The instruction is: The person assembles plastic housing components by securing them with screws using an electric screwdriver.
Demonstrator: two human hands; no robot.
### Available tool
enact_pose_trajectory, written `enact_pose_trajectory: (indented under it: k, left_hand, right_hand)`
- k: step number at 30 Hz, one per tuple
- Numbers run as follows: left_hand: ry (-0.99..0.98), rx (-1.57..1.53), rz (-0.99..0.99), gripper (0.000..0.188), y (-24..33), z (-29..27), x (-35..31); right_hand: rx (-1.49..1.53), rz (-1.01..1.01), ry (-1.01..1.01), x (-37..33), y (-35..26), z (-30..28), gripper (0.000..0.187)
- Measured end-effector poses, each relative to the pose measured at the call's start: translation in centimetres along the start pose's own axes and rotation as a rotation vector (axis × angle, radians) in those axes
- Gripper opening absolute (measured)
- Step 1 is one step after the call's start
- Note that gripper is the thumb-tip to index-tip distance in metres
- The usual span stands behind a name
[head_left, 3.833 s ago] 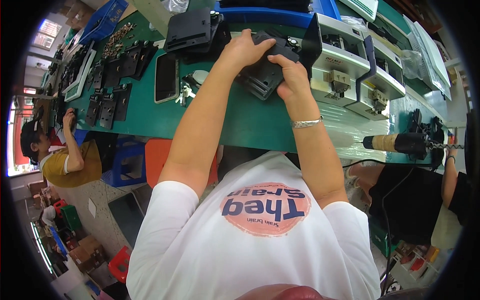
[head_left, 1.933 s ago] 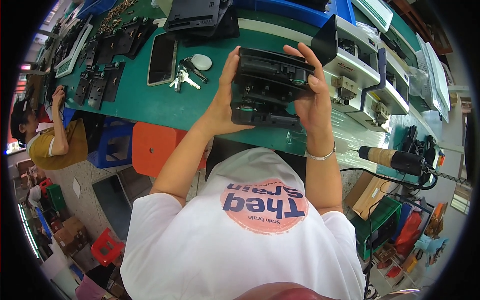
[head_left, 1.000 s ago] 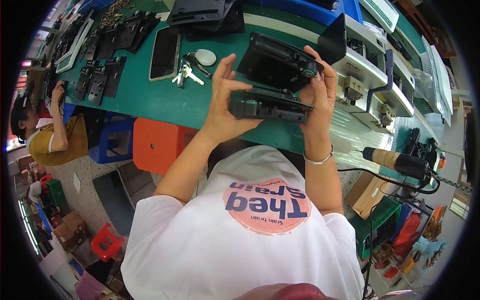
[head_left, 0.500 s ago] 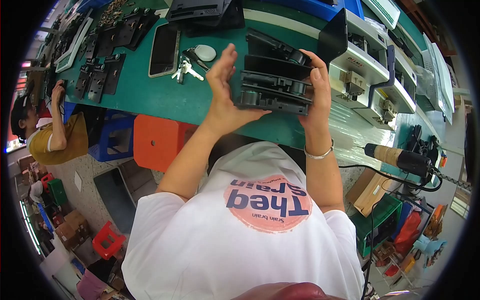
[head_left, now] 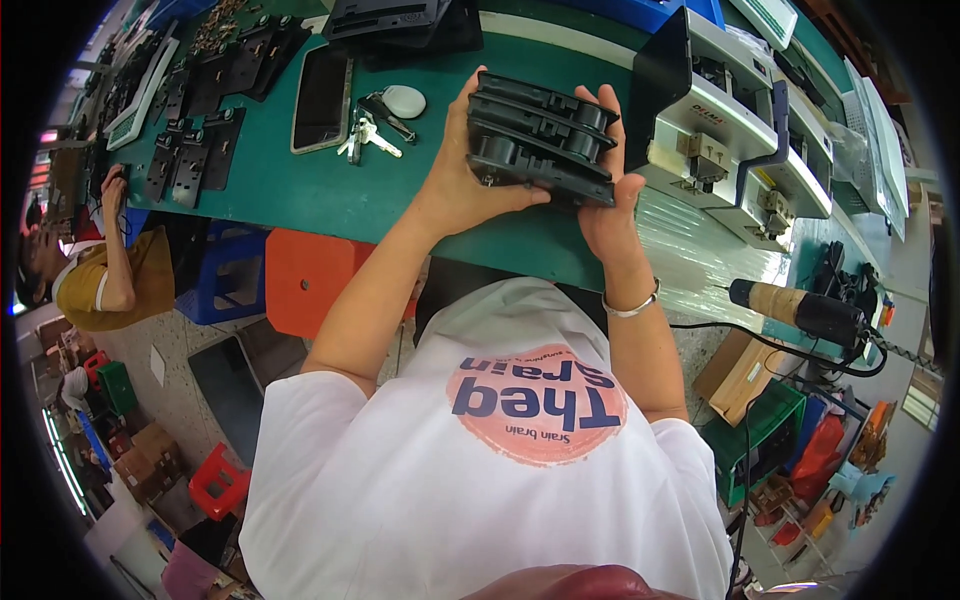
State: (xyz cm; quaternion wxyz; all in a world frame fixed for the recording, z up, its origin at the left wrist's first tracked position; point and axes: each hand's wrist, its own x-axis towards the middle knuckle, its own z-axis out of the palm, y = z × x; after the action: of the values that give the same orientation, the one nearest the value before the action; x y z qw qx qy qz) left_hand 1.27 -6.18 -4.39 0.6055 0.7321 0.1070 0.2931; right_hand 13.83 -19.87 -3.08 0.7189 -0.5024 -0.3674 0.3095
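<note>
A stack of several black plastic housings (head_left: pixel 540 140), with round parts inside them, is held above the green bench. My left hand (head_left: pixel 462 165) is closed around the stack's left end, its thumb lying along the near lower edge. At the right end, my right hand (head_left: pixel 612 200) has its fingers stretched up and its thumb apart; the palm is close against the stack, and whether it bears any weight I cannot tell. The housings lie roughly level and aligned one over another.
Left of the stack lie a phone (head_left: pixel 322 98), keys (head_left: pixel 372 138) and a round white disc (head_left: pixel 404 101). Black plates (head_left: pixel 400 20) are piled beyond. White-and-black machines (head_left: pixel 710 130) stand right, with a power screwdriver (head_left: pixel 790 305) nearer. A co-worker (head_left: pixel 115 275) sits far left.
My left hand has closed on the stack after being spread apart from it. My right hand's grip has loosened, fingers opening. The housings have come together more evenly and shifted slightly left.
</note>
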Motion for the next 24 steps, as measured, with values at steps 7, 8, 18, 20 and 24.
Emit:
enact_pose_trajectory:
  k: [7,8,18,20,24]
  left_hand:
    - [0.015,-0.089,-0.233,0.135,-0.6,-0.3,-0.7]
    - [0.002,-0.072,-0.244,0.135,-0.7,-0.3,-0.7]
    - [-0.140,-0.009,-0.188,0.120,-1.5,-1.9,-1.1]
    - [-0.149,0.014,-0.183,0.116,-1.6,-2.0,-0.9]
    - [-0.125,-0.055,-0.225,0.113,-1.7,-1.9,-1.1]
  right_hand:
    - [-0.417,0.030,-0.126,-1.9,0.7,-2.2,0.128]
    - [-0.509,0.063,-0.096,-1.9,0.4,-2.1,0.134]
    - [-0.575,-0.045,-0.116,-1.5,0.6,-2.3,0.120]
    - [-0.574,-0.040,-0.093,-1.5,0.7,-2.2,0.120]
    - [-0.518,-0.010,-0.084,-1.5,0.9,-2.1,0.119]
